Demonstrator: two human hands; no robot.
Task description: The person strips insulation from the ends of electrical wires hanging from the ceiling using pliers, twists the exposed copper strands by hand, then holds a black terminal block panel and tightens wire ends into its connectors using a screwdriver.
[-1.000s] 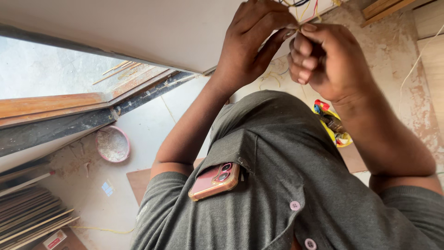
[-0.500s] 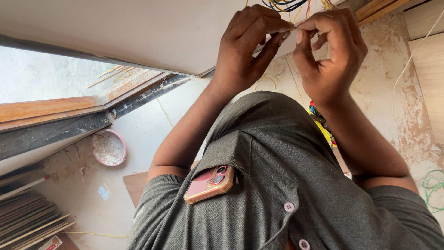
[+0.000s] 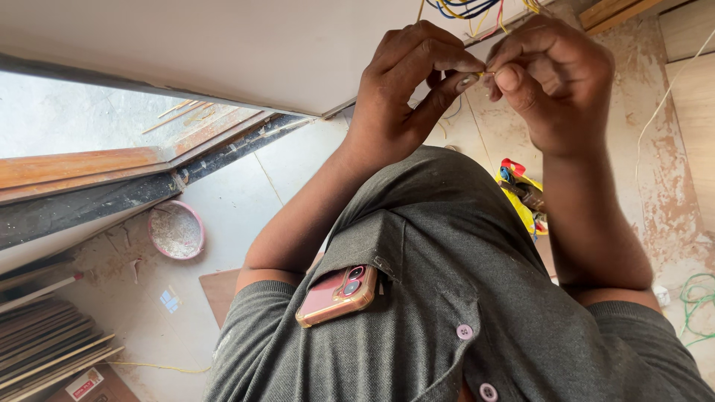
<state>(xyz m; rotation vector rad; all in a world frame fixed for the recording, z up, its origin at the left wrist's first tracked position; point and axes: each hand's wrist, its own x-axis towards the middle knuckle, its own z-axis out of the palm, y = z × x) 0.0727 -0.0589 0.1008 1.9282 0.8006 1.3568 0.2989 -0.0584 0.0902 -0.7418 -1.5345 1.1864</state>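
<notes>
My left hand (image 3: 402, 97) and my right hand (image 3: 555, 82) are raised in front of me, fingertips almost touching. Between them they pinch the bare end of a thin yellow wire (image 3: 480, 74). The wire runs up to a bundle of blue, red and yellow wires (image 3: 469, 9) hanging at the top edge beside a white panel (image 3: 223, 45). Both thumbs and forefingers press on the wire tip; the other fingers are curled.
A pink phone (image 3: 339, 294) sits in my grey shirt's chest pocket. Below on the floor lie a pink bowl (image 3: 176, 231), a stack of wooden strips (image 3: 37, 350), a yellow and red tool bundle (image 3: 521, 197) and a coil of green wire (image 3: 696, 294).
My right hand has loosened from a tight fist into a fingertip pinch on the wire. The view has tilted, so the coloured wire bundle now shows at the top.
</notes>
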